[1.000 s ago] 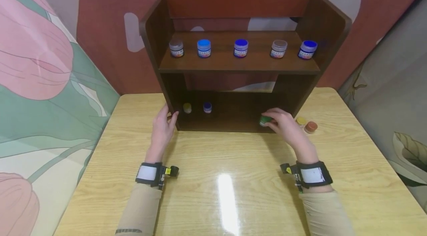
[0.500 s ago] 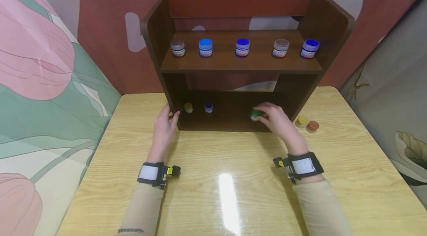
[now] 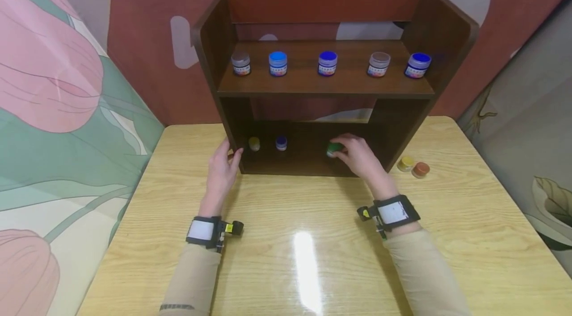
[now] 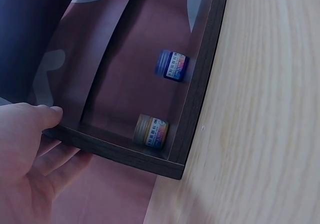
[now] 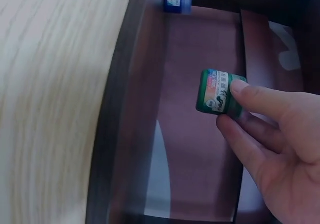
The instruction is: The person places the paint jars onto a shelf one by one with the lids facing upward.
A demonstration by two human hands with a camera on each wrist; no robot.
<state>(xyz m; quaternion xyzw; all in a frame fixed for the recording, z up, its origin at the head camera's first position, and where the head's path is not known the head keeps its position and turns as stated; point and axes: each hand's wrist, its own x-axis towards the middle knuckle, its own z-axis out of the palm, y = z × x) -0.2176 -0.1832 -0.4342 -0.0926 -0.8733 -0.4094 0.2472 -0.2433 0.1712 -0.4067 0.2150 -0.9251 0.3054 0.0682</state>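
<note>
Between thumb and fingers, my right hand [image 3: 359, 154] pinches a small green-lidded paint jar [image 5: 215, 92] inside the lower compartment of the dark wooden shelf [image 3: 326, 93]. The right wrist view shows the jar's label, with the fingers around its lid end. My left hand [image 3: 222, 167] grips the shelf's left side panel, thumb at the front edge and fingers on the outer side [image 4: 65, 159]. To the left on the lower board stand a yellow paint jar [image 4: 151, 131] and a dark blue paint jar [image 4: 172, 65].
Several paint jars, one of them light blue [image 3: 278, 63], line the upper board. On the table [image 3: 268, 216], right of the shelf, are another yellow jar [image 3: 405, 163] and an orange-red jar [image 3: 421, 170]. A patterned wall [image 3: 147, 57] stands behind.
My right hand has carried the green jar leftward along the lower compartment, away from the right panel. The left hand keeps its grip on the left panel.
</note>
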